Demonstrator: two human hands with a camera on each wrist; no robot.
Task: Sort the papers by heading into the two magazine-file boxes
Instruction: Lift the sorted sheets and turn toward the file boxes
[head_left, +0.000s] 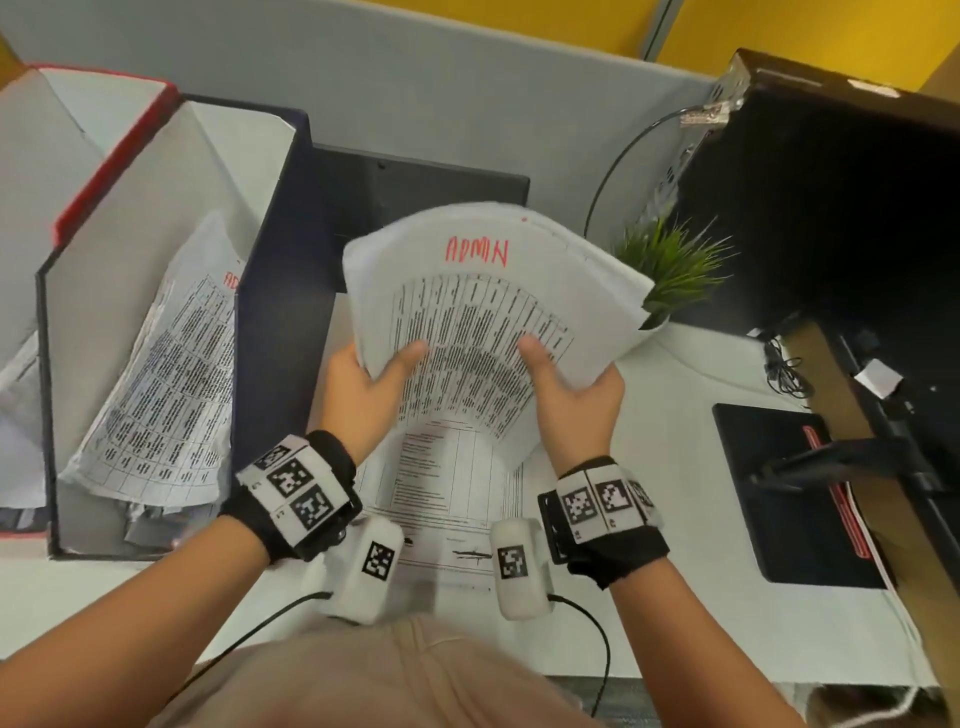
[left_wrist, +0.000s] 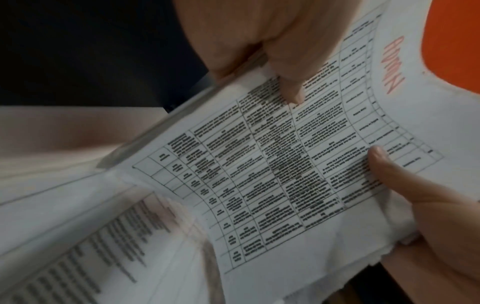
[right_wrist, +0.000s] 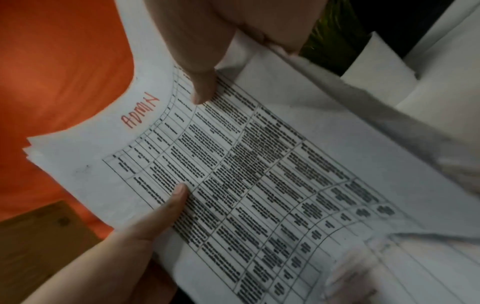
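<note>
A thick bundle of papers (head_left: 483, 291) headed "ADMIN" in red is lifted above the desk, its top bending away from me. My left hand (head_left: 384, 364) grips its lower left edge, thumb on the printed table. My right hand (head_left: 561, 374) grips the lower right edge the same way. In the wrist views the ADMIN papers (left_wrist: 272, 164) (right_wrist: 259, 174) fill the picture, with a thumb (left_wrist: 291, 86) (right_wrist: 202, 82) pressed on top. A dark blue file box (head_left: 270, 291) at left holds sheets (head_left: 156, 374) with a red heading. A red-edged file box (head_left: 114, 150) stands beyond it. Another sheet (head_left: 447, 483) lies flat under my hands.
A small green plant (head_left: 670, 270) stands just right of the lifted papers. A black computer case (head_left: 831, 208) and a black stand base (head_left: 789, 493) occupy the right. A black device (head_left: 426, 182) sits behind the papers against the grey partition.
</note>
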